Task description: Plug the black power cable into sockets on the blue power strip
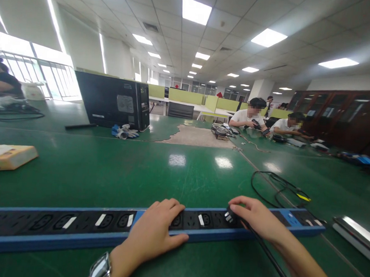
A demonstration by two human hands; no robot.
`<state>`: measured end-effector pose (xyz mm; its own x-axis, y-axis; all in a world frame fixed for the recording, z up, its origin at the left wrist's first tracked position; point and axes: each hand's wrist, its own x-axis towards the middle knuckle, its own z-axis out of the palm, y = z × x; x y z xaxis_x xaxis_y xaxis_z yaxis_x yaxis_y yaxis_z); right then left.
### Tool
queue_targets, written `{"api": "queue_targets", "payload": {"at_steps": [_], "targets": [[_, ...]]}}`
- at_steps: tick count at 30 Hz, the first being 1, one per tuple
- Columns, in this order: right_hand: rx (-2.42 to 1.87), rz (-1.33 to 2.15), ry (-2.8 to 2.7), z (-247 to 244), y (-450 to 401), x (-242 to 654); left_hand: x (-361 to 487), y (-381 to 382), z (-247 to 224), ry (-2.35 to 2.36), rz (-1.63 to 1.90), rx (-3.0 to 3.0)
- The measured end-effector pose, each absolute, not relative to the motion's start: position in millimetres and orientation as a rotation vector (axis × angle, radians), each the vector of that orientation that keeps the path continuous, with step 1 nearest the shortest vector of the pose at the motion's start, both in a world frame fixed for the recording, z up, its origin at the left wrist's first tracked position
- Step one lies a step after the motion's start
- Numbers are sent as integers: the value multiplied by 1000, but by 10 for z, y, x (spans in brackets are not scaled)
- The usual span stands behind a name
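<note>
A long blue power strip (102,238) with black sockets and small white labels lies across the green table in front of me. My left hand (154,224), with a watch on the wrist, spans the strip near its middle. Its fingers reach the far edge and its thumb the near edge. To the right, my right hand (255,214) pinches a black power plug (230,216), its metal prongs in view, over the strip's sockets. From the plug a thick black cord (270,257) runs down toward me, past the right forearm.
A coiled black cable (271,185) lies behind my right hand, and a metal bar (357,232) lies at right. Farther back are a computer case (112,100), gloves (125,131) and loose parts (222,131). A tissue pack (10,158) sits left. Other people work around the table.
</note>
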<state>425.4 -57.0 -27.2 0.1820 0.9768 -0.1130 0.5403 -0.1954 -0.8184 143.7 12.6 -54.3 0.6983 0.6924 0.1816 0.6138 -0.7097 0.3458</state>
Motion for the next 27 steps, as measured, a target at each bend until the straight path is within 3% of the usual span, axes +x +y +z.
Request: {"api": "queue_targets", "payload": {"at_steps": [5, 11, 27], "targets": [[-1998, 532, -1626, -237, -544, 4337, 1416, 119, -560, 1047, 451, 2654], [-2144, 467, -1699, -219, -712, 4736, 1424, 124, -567, 1043, 452, 2669], [-2326, 58, -1921, -457, -852, 4564, 1423, 105, -575, 1099, 426, 2633]]}}
